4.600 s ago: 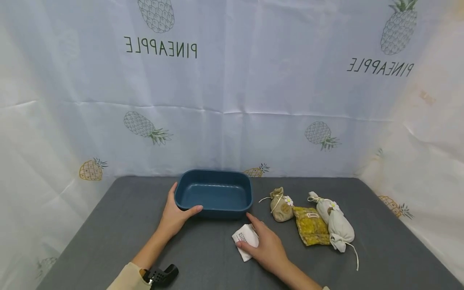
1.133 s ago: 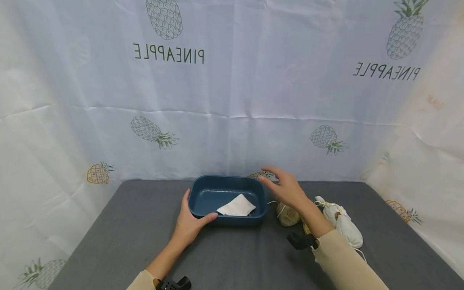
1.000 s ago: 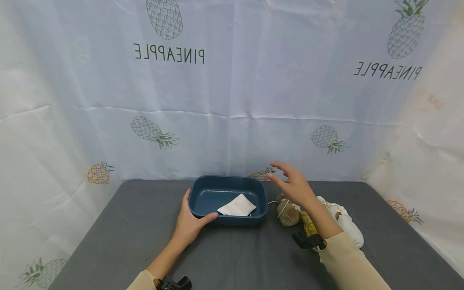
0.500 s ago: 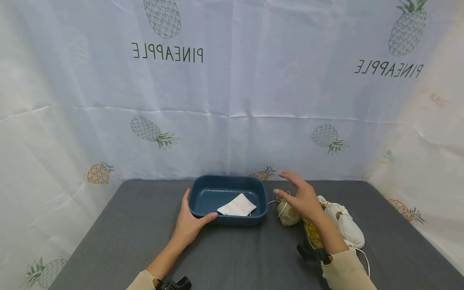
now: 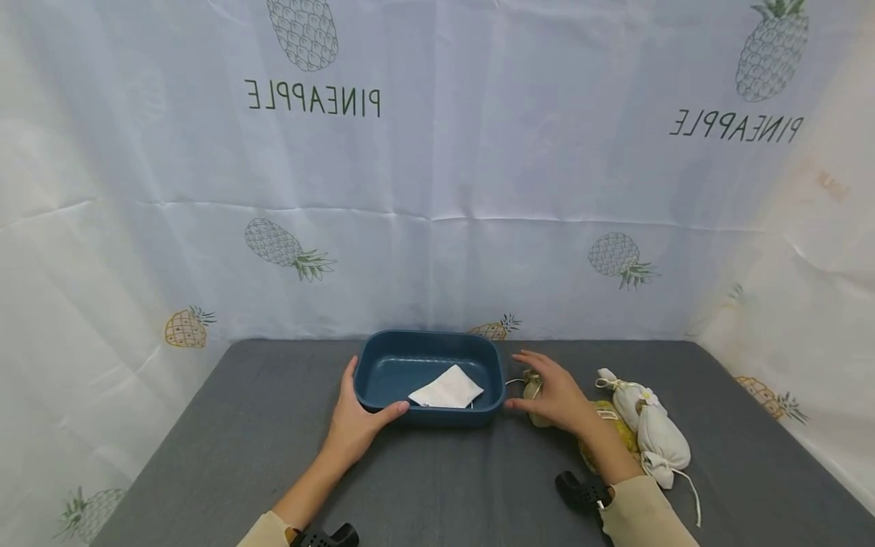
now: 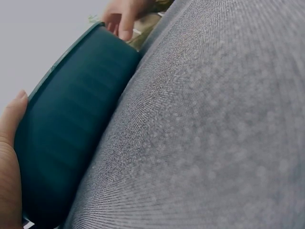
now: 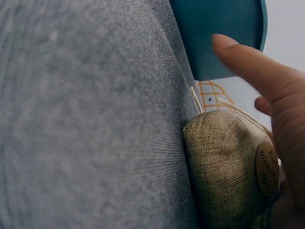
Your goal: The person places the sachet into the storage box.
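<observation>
A dark blue rectangular container (image 5: 427, 416) stands near the back of the table, holding a small white cloth packet (image 5: 447, 387). My left hand (image 5: 352, 425) grips its near left corner, thumb along the front and fingers along the left side. To the right of the container my right hand (image 5: 557, 396) hovers around a tan burlap sachet (image 7: 224, 167), thumb and fingers spread apart. The right wrist view shows the sachet's drawstring and round tag, with the thumb clear of the cloth. The hand partly hides the sachet in the head view.
Right of the hand lie a yellow packet (image 5: 618, 425), partly under the forearm, and two white drawstring sachets (image 5: 663, 437) with a trailing cord. A pineapple-print curtain (image 5: 437, 175) hangs behind the grey table (image 5: 225, 456).
The white packet, earlier on the table beneath my right hand, is now in the container. My right hand has since moved right and down to the burlap sachet. The left hand keeps its hold.
</observation>
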`<action>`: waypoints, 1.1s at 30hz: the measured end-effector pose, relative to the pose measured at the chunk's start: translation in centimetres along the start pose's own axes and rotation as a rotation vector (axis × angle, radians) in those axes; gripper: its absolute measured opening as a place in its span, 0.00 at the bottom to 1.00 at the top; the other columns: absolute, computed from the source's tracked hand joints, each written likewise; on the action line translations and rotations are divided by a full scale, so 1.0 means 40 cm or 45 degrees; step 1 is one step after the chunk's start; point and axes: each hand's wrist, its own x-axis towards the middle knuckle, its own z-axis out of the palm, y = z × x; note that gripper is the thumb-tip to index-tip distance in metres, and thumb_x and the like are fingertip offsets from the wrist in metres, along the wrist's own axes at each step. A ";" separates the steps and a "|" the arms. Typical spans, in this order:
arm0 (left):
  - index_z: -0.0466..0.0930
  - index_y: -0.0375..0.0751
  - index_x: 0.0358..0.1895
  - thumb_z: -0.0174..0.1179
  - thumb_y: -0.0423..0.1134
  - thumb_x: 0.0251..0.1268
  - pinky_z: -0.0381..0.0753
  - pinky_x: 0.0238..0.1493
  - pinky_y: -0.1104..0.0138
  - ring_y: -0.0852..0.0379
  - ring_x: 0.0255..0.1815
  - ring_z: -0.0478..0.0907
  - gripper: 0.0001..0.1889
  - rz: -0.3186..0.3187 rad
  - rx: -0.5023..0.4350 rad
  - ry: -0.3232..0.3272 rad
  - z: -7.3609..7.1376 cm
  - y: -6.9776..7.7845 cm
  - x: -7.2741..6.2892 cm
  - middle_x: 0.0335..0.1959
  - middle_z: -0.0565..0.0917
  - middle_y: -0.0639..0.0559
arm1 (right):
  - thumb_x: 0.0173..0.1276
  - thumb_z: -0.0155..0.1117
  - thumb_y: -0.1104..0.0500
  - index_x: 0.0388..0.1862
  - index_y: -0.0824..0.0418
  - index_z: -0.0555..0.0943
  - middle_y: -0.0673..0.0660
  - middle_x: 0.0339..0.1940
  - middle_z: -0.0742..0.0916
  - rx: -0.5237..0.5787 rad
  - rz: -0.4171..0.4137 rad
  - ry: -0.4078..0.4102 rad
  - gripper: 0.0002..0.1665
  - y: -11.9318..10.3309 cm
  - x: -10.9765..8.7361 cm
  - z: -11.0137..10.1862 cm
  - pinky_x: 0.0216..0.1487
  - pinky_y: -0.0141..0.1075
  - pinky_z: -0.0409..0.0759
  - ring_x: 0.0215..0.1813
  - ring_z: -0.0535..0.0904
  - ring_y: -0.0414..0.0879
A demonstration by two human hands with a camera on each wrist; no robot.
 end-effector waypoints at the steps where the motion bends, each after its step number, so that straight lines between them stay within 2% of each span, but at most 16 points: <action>1: 0.38 0.48 0.83 0.77 0.55 0.51 0.58 0.74 0.33 0.34 0.82 0.52 0.64 0.001 0.000 -0.001 0.000 0.000 0.000 0.83 0.50 0.38 | 0.49 0.82 0.39 0.71 0.60 0.75 0.66 0.73 0.76 -0.023 0.007 -0.024 0.53 0.001 0.000 0.000 0.62 0.66 0.75 0.71 0.73 0.67; 4: 0.38 0.48 0.83 0.77 0.55 0.51 0.58 0.74 0.34 0.34 0.82 0.52 0.64 0.002 0.002 -0.003 0.001 0.000 0.001 0.83 0.49 0.38 | 0.46 0.82 0.35 0.72 0.58 0.75 0.64 0.73 0.76 -0.103 0.019 -0.097 0.56 0.006 -0.003 0.000 0.63 0.66 0.74 0.72 0.72 0.67; 7: 0.37 0.48 0.83 0.76 0.55 0.52 0.58 0.74 0.33 0.34 0.82 0.52 0.64 0.002 0.004 -0.007 -0.001 -0.001 0.000 0.84 0.49 0.38 | 0.45 0.82 0.32 0.70 0.56 0.76 0.61 0.70 0.79 -0.157 0.005 -0.122 0.56 0.011 -0.008 0.003 0.63 0.64 0.76 0.69 0.75 0.64; 11: 0.37 0.48 0.83 0.76 0.55 0.52 0.58 0.74 0.33 0.34 0.82 0.52 0.64 0.002 0.010 -0.006 -0.003 -0.001 0.000 0.83 0.49 0.38 | 0.45 0.79 0.28 0.64 0.54 0.81 0.57 0.62 0.84 -0.210 -0.024 -0.069 0.51 0.020 -0.016 0.015 0.59 0.58 0.80 0.62 0.81 0.58; 15: 0.37 0.48 0.83 0.76 0.56 0.52 0.58 0.74 0.33 0.34 0.82 0.52 0.64 -0.002 0.023 -0.009 -0.003 0.001 0.000 0.83 0.49 0.37 | 0.48 0.76 0.27 0.59 0.52 0.84 0.55 0.58 0.86 -0.258 -0.018 -0.010 0.46 0.025 -0.020 0.025 0.54 0.55 0.82 0.57 0.83 0.55; 17: 0.37 0.47 0.83 0.76 0.56 0.52 0.58 0.74 0.33 0.34 0.82 0.53 0.64 -0.004 0.027 -0.012 -0.003 0.003 0.001 0.83 0.49 0.37 | 0.52 0.76 0.30 0.56 0.53 0.85 0.55 0.54 0.86 -0.279 -0.010 0.008 0.40 0.025 -0.021 0.027 0.52 0.54 0.83 0.53 0.84 0.54; 20: 0.37 0.47 0.83 0.76 0.57 0.52 0.58 0.74 0.33 0.34 0.82 0.52 0.64 -0.006 0.023 -0.018 -0.001 0.004 0.001 0.83 0.49 0.37 | 0.56 0.78 0.40 0.46 0.54 0.87 0.53 0.46 0.86 -0.291 0.003 0.034 0.25 0.024 -0.021 0.027 0.44 0.48 0.83 0.44 0.84 0.49; 22: 0.37 0.47 0.83 0.76 0.57 0.52 0.58 0.74 0.33 0.34 0.82 0.52 0.64 -0.006 0.019 -0.021 0.000 0.005 0.001 0.84 0.49 0.38 | 0.56 0.77 0.47 0.39 0.53 0.86 0.52 0.40 0.85 -0.293 0.011 0.049 0.16 0.024 -0.020 0.028 0.38 0.44 0.81 0.37 0.81 0.46; 24: 0.37 0.47 0.83 0.76 0.57 0.52 0.58 0.74 0.33 0.34 0.82 0.52 0.64 -0.003 0.014 -0.023 0.001 0.004 0.002 0.84 0.49 0.38 | 0.54 0.76 0.53 0.33 0.53 0.85 0.51 0.37 0.84 -0.293 0.007 0.073 0.10 0.024 -0.020 0.029 0.35 0.41 0.78 0.34 0.78 0.43; 28: 0.37 0.47 0.83 0.76 0.56 0.52 0.57 0.74 0.33 0.34 0.82 0.51 0.64 0.005 0.013 -0.016 -0.001 0.002 0.003 0.84 0.48 0.38 | 0.50 0.74 0.56 0.31 0.52 0.83 0.49 0.34 0.84 -0.278 -0.028 0.121 0.09 0.024 -0.018 0.030 0.33 0.38 0.75 0.31 0.75 0.40; 33: 0.37 0.47 0.83 0.76 0.56 0.53 0.58 0.74 0.33 0.34 0.82 0.51 0.64 0.009 0.017 -0.016 -0.002 0.001 0.002 0.84 0.48 0.38 | 0.50 0.74 0.59 0.32 0.54 0.85 0.50 0.35 0.86 -0.170 -0.060 0.223 0.09 0.021 -0.016 0.012 0.30 0.34 0.74 0.29 0.75 0.38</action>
